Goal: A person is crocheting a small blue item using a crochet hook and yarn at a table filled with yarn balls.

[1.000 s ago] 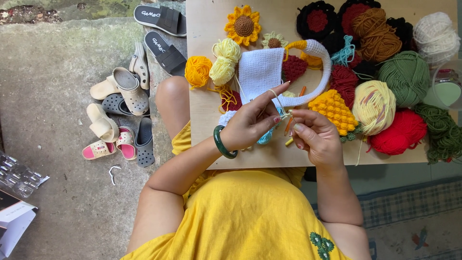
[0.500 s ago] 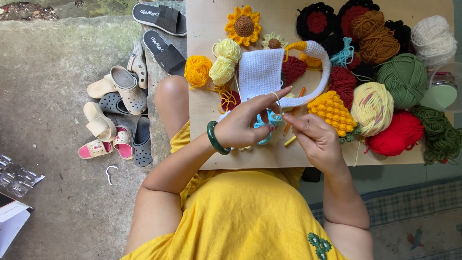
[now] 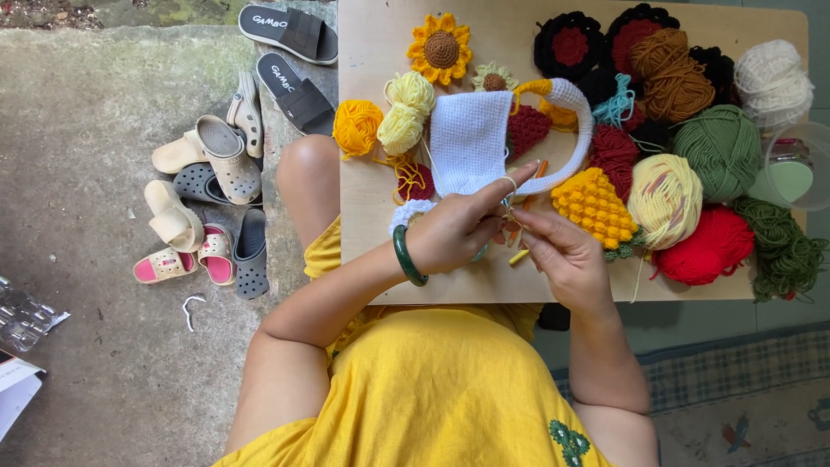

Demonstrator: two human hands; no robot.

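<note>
Fingers of the left hand [image 3: 454,229] curl over a white crochet piece [image 3: 471,143] at its lower edge, thumb and forefinger pinched on the work, a ring on one raised finger and a green bangle [image 3: 406,257] at the wrist. The right hand [image 3: 562,251] meets it from the other side, its fingertips [image 3: 519,216] pressed together around something thin; whether that is a hook or only yarn cannot be told. Small orange and yellow sticks [image 3: 523,246] lie just under the hands.

The white piece lies on a wooden board [image 3: 484,285] across the person's lap, its curved white and yellow strap [image 3: 575,112] looping to the right. The grip looks tight and small, so a slipped stitch or a dropped strand seems the likeliest fault, brought on by loose strands near the hands catching the fingers. The board overhangs the knee, and a shift of the leg could tip it.

Yarn crowds the board: a yellow ball [image 3: 356,127] and pale skein [image 3: 406,112] on the left, a crochet sunflower [image 3: 441,47] above, a knobbly yellow piece [image 3: 595,206] just right of the hands, then variegated [image 3: 666,199], red [image 3: 705,246] and green [image 3: 719,149] balls. Sandals [image 3: 216,164] lie on the concrete to the left, well apart.
</note>
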